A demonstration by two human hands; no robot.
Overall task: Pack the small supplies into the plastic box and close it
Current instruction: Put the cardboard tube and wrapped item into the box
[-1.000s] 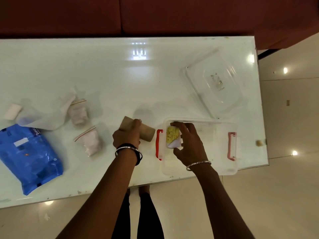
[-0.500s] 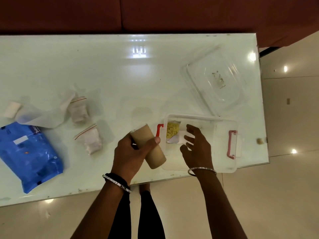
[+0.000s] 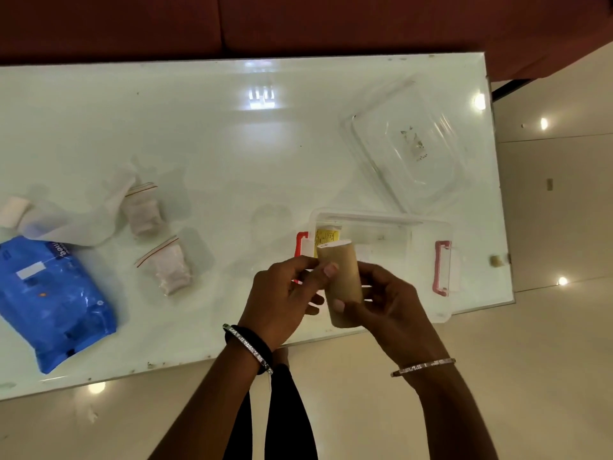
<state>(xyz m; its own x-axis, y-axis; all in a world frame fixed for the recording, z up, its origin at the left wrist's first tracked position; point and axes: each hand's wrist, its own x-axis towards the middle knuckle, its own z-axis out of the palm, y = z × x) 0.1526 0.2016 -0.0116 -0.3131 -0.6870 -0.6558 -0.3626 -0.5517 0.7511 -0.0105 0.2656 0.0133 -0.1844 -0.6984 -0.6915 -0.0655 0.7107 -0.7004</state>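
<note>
Both hands, left (image 3: 282, 293) and right (image 3: 386, 300), hold the tan cardboard-coloured roll (image 3: 340, 283) upright over the open clear plastic box (image 3: 428, 260) on the white counter (image 3: 199, 144), likely orienting it to fit beside the yellow packet (image 3: 326, 236). Clear lid (image 3: 408, 144) set aside; closing comes later.

A matt brown cardboard tube (image 3: 340, 287) against a glossy white glass-topped table (image 3: 205, 134) that mirrors the ceiling lights. The box (image 3: 428, 234) and its lid (image 3: 406, 144) are clear, smooth plastic, with red plastic latches (image 3: 442, 267). A shiny, crinkled blue plastic pack (image 3: 53, 300) lies near two clear zip bags (image 3: 167, 265). The floor (image 3: 547, 360) is polished cream tile.
</note>
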